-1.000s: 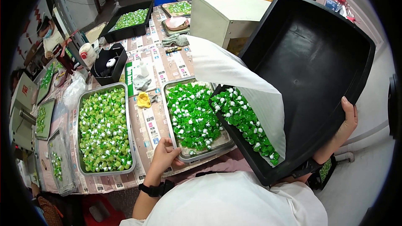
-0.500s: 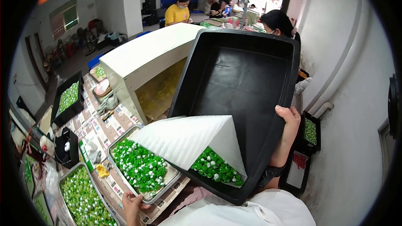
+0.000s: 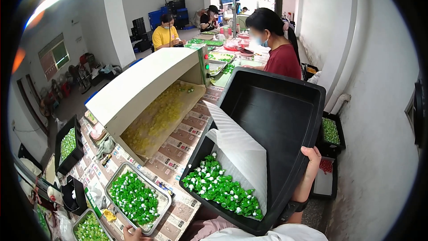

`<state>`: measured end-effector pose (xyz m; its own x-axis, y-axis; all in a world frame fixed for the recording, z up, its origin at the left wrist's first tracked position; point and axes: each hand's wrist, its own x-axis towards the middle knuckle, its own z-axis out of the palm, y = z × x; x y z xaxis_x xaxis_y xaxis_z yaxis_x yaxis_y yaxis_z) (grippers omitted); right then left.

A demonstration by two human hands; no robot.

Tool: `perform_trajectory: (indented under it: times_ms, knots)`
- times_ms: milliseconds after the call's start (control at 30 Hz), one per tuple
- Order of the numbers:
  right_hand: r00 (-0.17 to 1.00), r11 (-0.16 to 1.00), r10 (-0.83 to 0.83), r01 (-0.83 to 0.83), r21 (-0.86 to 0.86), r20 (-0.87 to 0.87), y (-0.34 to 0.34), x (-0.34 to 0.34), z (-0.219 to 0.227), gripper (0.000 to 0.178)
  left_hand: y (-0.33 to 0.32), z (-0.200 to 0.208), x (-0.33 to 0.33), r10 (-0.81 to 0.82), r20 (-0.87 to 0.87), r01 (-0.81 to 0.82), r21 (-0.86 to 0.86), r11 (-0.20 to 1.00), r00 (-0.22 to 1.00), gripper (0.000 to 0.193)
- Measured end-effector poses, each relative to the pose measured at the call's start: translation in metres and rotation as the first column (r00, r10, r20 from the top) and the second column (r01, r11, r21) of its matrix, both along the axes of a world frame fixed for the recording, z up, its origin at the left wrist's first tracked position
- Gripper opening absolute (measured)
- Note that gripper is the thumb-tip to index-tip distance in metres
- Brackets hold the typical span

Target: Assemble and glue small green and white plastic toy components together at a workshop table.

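Patterned table cover [image 3: 182,124] | right hand [image 3: 310,160] grips 1 tilted black tub [image 3: 272,120], green-and-white pieces [image 3: 225,189] toward its lower end | left hand [image 3: 133,232] at metal tray [image 3: 169,201], grip unclear

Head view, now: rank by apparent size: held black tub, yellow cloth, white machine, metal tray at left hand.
1. Black tub
2. White machine
3. Metal tray
4. Yellow cloth
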<state>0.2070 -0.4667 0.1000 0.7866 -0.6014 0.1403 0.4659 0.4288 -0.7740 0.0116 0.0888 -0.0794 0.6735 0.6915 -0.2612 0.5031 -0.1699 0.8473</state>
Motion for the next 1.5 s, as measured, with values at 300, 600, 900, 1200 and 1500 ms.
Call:
perform_trajectory:
  times_ms: [300,600,900,1200,1500]
  knots:
    - [0.99,0.988,-0.094,0.106,0.116,-0.105,-0.008,0.004,-0.038,0.016,-0.029,0.044,0.001,-0.063,-0.051,0.07,0.144,0.987,0.997,0.05]
    - [0.976,0.967,-0.062,0.11,0.231,-0.208,-0.013,-0.006,-0.055,0.019,-0.075,0.094,0.014,0.002,-0.033,-0.004,-0.051,0.999,0.999,0.045]
    - [0.958,0.943,-0.118,0.191,0.274,-0.263,0.0,0.018,-0.105,0.01,-0.073,0.098,0.022,0.009,0.023,-0.007,-0.085,0.996,1.0,0.04]
    - [0.944,0.946,-0.154,0.225,0.231,-0.292,0.033,0.073,-0.125,0.022,-0.085,0.108,0.012,0.057,0.014,-0.056,-0.087,0.995,0.998,0.042]
    - [0.952,0.941,-0.157,0.225,0.254,-0.263,0.052,0.074,-0.112,0.035,-0.088,0.111,0.008,0.041,0.069,-0.032,-0.126,0.992,0.997,0.035]
